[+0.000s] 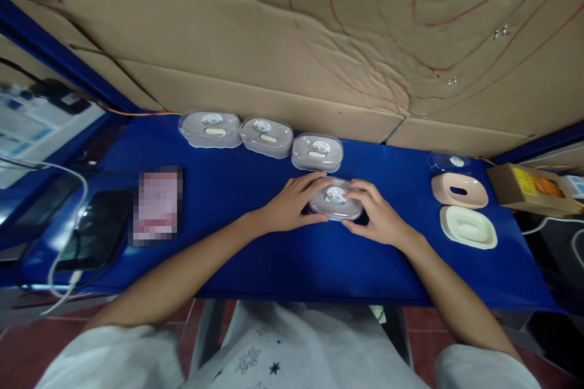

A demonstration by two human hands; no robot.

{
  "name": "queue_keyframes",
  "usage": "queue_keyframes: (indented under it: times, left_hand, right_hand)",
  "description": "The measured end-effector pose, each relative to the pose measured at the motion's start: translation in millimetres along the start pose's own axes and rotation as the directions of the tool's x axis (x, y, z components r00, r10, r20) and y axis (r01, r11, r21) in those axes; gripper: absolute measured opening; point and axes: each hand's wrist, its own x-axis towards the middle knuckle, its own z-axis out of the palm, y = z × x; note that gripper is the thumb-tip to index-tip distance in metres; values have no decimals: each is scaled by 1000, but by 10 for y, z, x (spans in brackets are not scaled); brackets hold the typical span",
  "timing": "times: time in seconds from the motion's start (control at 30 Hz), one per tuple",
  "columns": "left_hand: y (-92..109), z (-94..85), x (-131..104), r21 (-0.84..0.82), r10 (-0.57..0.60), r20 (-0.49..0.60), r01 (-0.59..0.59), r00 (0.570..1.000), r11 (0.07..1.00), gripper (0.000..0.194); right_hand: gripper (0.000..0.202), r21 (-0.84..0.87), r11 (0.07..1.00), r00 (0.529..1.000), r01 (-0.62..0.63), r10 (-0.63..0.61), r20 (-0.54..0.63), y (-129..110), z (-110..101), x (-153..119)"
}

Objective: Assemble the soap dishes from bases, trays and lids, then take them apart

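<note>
A grey soap box with a clear lid and a round label is on the blue table in front of me. My left hand holds its left end, the thumb at the near edge and the fingers over the far side. At the other end, my right hand grips the box in the same way, fingertips on the lid. Just behind stands a similar lidded soap box. Two more, a middle box and a left box, continue the row leftward.
To the right lie a clear lid, a pinkish piece with an oval hole and a cream tray. A cardboard box sits beyond them. On the left are a blurred-out pink item, a black device and white cables.
</note>
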Motion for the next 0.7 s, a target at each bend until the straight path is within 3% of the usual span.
queue_keyframes:
  times: [0.17, 0.37, 0.53, 0.7]
  left_hand:
    - [7, 9, -24, 3, 7, -12, -7, 1000, 1000, 82]
    - [-60, -32, -3, 158, -98, -222, 135, 970, 978, 52]
    - [-115, -1, 14, 307, -120, -154, 163, 981, 937, 59]
    - [-122, 38, 14, 364, -157, -113, 187, 981, 912, 65]
  right_hand:
    - [57, -8, 999, 999, -34, 35, 42, 15, -95, -6]
    - [53, -93, 986, 990, -139, 140, 4, 203, -293, -72]
    - [51, -310, 927, 974, -211, 172, -148, 407, -352, -107]
    - [54, -472, 806, 928, -356, 245, -280, 481, -229, -79]
